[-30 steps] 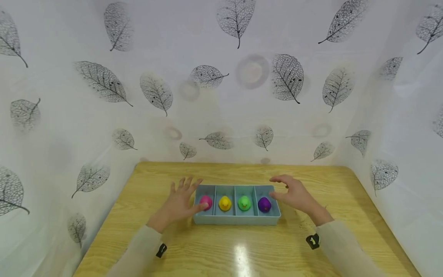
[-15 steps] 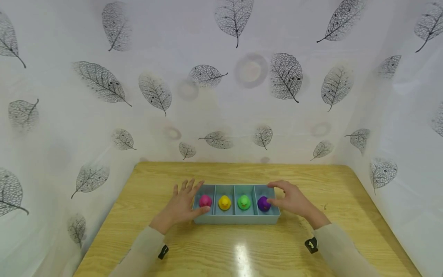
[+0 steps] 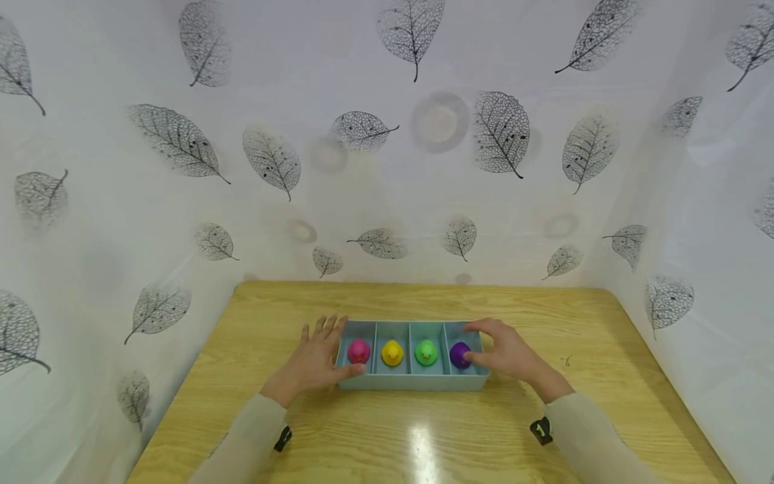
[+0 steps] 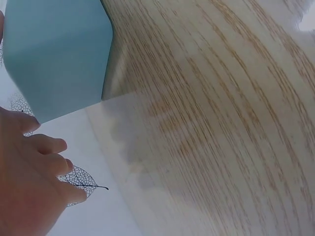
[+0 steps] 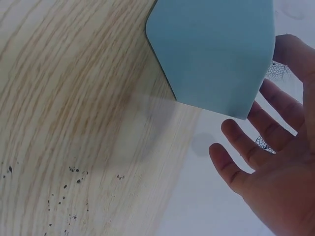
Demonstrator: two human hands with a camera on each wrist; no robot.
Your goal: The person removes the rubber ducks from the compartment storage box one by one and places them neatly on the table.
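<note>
A light blue box (image 3: 417, 382) with a row of compartments stands on the table. From left to right it holds a pink toy duck (image 3: 359, 351), a yellow duck (image 3: 392, 353), a green duck (image 3: 426, 352) and a purple duck (image 3: 459, 354). My left hand (image 3: 311, 363) spreads over the box's left end, fingers extended by the back corner and thumb across the front, below the pink duck. At the opposite end is my right hand (image 3: 510, 353); its thumb overlaps the purple duck and its index finger reaches the back rim. In the right wrist view, the other fingers (image 5: 246, 147) extend loosely beside the box end.
The box rests on a wooden table (image 3: 363, 437). A white sheet (image 3: 387, 188) printed with leaves encloses the table's back and sides. Small dark specks (image 5: 66, 187) mark the tabletop near the right hand.
My right hand has moved left and inward, bringing its thumb over the purple duck. My left hand has shifted only slightly, staying at the box's left end. The ducks keep their compartments.
</note>
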